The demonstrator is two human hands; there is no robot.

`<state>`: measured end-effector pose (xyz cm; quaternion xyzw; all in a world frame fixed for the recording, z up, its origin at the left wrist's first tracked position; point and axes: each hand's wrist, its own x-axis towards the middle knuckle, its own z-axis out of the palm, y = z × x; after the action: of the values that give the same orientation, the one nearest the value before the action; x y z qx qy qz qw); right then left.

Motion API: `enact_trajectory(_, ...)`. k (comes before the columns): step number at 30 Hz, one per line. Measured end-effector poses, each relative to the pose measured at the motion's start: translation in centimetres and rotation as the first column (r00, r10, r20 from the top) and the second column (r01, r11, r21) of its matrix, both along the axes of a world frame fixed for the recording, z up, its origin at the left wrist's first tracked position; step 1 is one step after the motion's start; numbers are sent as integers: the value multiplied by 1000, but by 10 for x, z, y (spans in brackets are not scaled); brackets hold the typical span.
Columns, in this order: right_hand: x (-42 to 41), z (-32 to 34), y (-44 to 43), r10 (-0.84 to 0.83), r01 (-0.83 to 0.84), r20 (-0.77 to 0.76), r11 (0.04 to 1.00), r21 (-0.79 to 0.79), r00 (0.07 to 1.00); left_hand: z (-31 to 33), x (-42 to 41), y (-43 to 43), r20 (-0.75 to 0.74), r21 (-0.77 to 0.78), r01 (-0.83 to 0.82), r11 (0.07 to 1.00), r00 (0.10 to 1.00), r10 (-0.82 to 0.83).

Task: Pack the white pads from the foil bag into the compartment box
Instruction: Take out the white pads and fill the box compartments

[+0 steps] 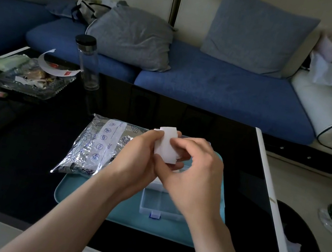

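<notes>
Both hands are up over the middle of the tray w/ the white pads (166,146) held between them. Left hand (140,154) has its fingers curled round the left side of the stack, thumb on the front. Right hand (194,175) pinches the right side, fingers bent in, so both have a proper hold on the pads. It looks like a small stack rather than one pad, but I can't tell how many, since the edges blur together.

The pads sit in the air right above the compartment box (160,204), not touching it. The box is clear plastic w/ a blue latch on the near edge, and the hands hide most of it. It rests on a teal tray (85,198) on the black glossy table (20,166). The foil bag (95,146) lies flat just left of the hands, partly on the tray's far-left corner, w/ its printed label strip facing up.

Other stuff: a clear bottle (87,61) w/ a black cap stands at the far left of the table, next to a glass dish (33,80) full of wrappers. A blue sofa (222,91) w/ grey cushions sits behind.
</notes>
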<state>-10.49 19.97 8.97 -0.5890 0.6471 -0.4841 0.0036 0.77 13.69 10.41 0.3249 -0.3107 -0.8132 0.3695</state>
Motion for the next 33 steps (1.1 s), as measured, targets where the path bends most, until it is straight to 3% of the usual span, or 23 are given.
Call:
enact_trajectory(8,-9,1,3,53,-45,-167,998,47,984,-2,9,-4,133,-3,89,996,987,-88)
enact_trajectory(14,-12,10,13,213,-234,116,947,219,970,-4,12,0,235,-59,252,966,944,-232)
enact_trajectory(18,-17,15,17,222,-229,59,927,298,973,-6,16,-2,319,-101,284,953,917,-239)
enact_trajectory(24,-17,9,17,228,-216,-6,931,294,974,-5,16,0,355,-97,328,940,894,-275)
enact_trajectory(33,-15,3,13,241,-239,23,940,242,970,-3,16,0,251,-34,328,944,917,-310)
